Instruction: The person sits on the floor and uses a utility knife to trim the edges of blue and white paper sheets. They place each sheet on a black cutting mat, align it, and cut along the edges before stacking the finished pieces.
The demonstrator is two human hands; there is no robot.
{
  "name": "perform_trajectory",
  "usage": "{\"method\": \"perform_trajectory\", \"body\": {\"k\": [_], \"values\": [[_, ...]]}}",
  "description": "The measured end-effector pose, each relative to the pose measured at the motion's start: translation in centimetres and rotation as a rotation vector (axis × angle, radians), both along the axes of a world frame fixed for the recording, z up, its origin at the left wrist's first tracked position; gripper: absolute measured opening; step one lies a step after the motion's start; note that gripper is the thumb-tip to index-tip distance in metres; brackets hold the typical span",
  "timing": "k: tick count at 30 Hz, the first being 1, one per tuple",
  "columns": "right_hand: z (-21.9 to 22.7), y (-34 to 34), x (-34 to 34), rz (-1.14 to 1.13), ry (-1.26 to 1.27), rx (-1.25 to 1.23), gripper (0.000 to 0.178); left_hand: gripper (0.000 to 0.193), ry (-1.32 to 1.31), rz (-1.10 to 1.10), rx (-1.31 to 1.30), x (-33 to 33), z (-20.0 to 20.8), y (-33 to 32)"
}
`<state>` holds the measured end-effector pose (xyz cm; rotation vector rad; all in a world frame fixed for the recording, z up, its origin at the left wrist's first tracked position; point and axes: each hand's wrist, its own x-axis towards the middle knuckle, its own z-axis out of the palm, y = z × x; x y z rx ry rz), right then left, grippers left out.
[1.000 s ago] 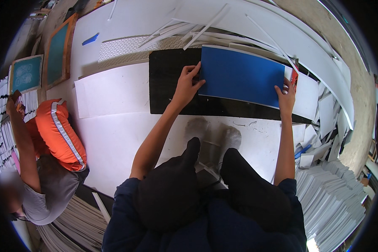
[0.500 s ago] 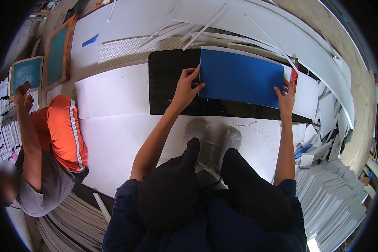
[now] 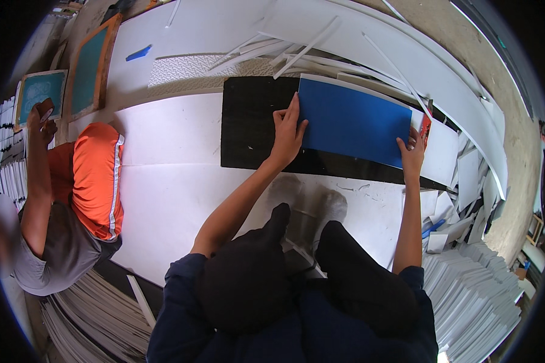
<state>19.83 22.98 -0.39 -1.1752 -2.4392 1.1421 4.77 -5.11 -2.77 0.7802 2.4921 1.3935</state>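
Note:
A blue rectangular sheet (image 3: 354, 124) lies over a larger black board (image 3: 248, 121), with a white edge showing along its far side. At its left edge is my left hand (image 3: 287, 134), fingers stretched along the edge and thumb apart, the tips touching it. My right hand (image 3: 412, 154) has hold of the right edge, its thumb on the blue face and the other fingers bent beside it. Just past those fingers, a red cutter-like tool (image 3: 426, 128) rests on a white sheet (image 3: 437, 151).
White strips (image 3: 309, 48) and a textured white panel (image 3: 194, 69) lie beyond the board. White offcuts (image 3: 445, 212) and stacked white sheets (image 3: 472, 296) are at right. At left, a person in orange trousers (image 3: 97, 181) sits near wood-framed screens (image 3: 88, 72).
The fingers of my left hand have straightened along the blue sheet's left edge. My right hand stays at the right edge. The whole view has shifted slightly.

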Motion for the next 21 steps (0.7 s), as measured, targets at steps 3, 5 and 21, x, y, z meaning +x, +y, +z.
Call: {"method": "perform_trajectory", "body": {"k": [3, 5, 21], "values": [[-0.3, 0.3, 0.3, 0.01, -0.016, 0.028, 0.055, 0.065, 0.032, -0.012, -0.001, -0.2, 0.0, 0.1], [-0.6, 0.5, 0.5, 0.015, -0.018, 0.055, 0.055, 0.067, 0.051, -0.035, -0.01, -0.4, 0.1, 0.1], [-0.8, 0.5, -0.1, 0.069, 0.019, 0.054, 0.051, 0.052, -0.066, 0.066, 0.076, -0.1, 1.1, -3.1]]}}
